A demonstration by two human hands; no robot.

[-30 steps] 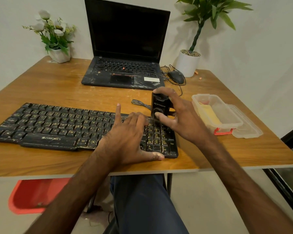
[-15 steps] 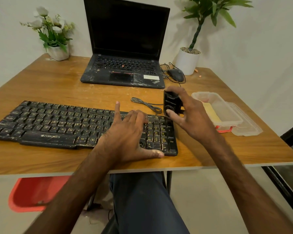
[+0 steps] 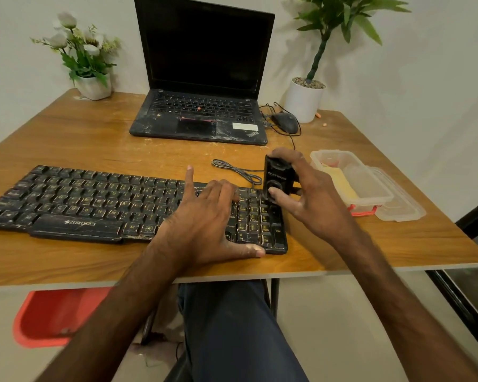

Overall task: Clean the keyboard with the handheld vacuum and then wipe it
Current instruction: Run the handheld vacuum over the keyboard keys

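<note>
The keyboard (image 3: 94, 205) is matt black plastic, its front edge scuffed pale (the key legends look worn), on a smooth wood-grain table (image 3: 80, 139) with a faint sheen. At the keyboard's right end the handheld vacuum (image 3: 278, 175) is glossier black plastic. Further right of the keyboard, a container (image 3: 351, 175) is clear, slightly cloudy plastic.

The wooden table (image 3: 80, 139) bears a laptop (image 3: 202, 78), mouse (image 3: 285, 122), flower pot (image 3: 94, 88), potted plant (image 3: 304, 99) and plastic container (image 3: 371, 187).

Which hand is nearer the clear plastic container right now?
Right. The right hand, gripping the handheld vacuum, is just left of the container; the left hand rests on the keyboard, farther left.
</note>
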